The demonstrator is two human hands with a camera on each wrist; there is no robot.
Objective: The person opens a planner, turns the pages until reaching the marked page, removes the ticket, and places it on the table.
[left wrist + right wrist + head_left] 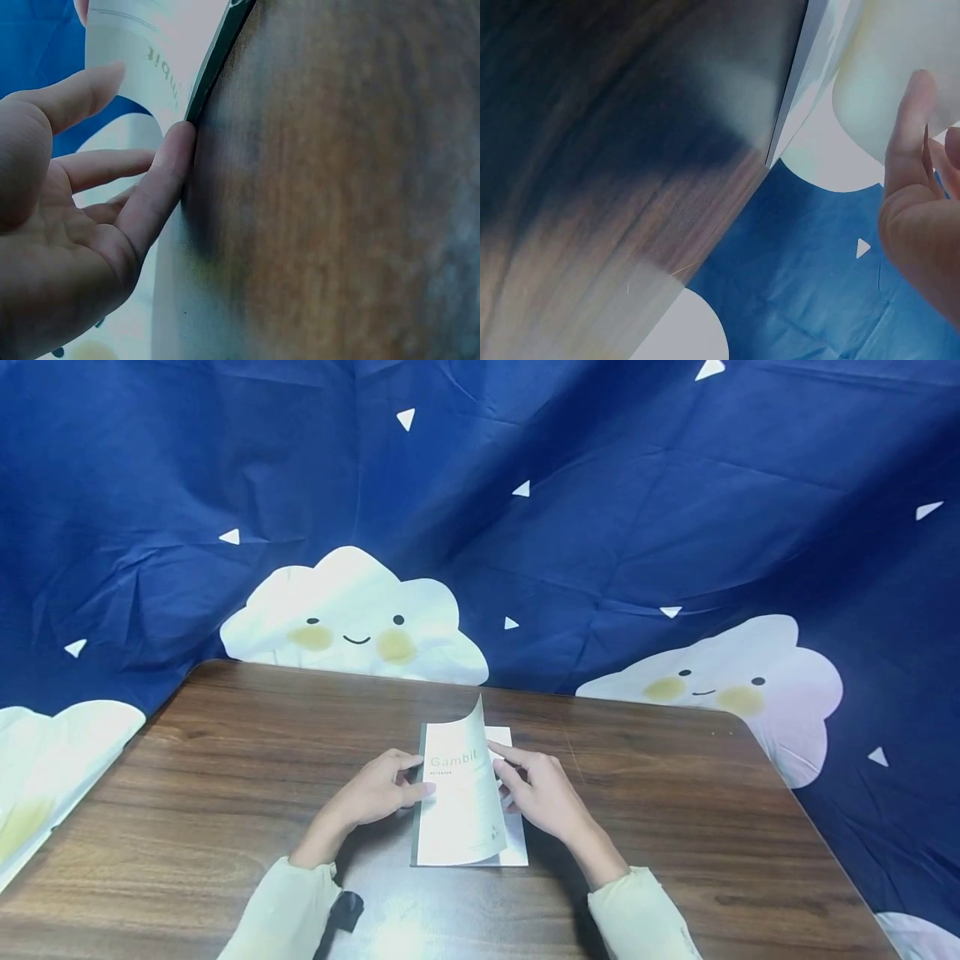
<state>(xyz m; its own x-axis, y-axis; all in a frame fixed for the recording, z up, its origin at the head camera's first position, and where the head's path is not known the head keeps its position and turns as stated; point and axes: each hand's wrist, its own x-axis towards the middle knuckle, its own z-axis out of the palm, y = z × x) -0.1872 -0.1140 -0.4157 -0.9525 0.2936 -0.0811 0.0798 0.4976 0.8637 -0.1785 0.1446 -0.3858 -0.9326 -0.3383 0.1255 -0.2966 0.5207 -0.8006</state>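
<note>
A white notebook point(459, 814) with "Gambit" printed on its front lies on the table, a dark green strip along its spine point(212, 64). Its front cover curves upward on the right side, baring a white page point(517, 847) beneath. My left hand point(375, 789) is at the spine side; one fingertip touches the spine in the left wrist view, and the thumb is held apart from the other fingers. On the opposite side, my right hand point(551, 797) has its fingers against the underside of the raised cover. A straight finger point(911, 124) meets it in the right wrist view.
The brown wooden table point(225, 793) extends around the notebook on all sides. Behind it hangs a blue cloth point(585, 527) with white clouds and small triangles. A small black object point(347, 911) sits by the left sleeve.
</note>
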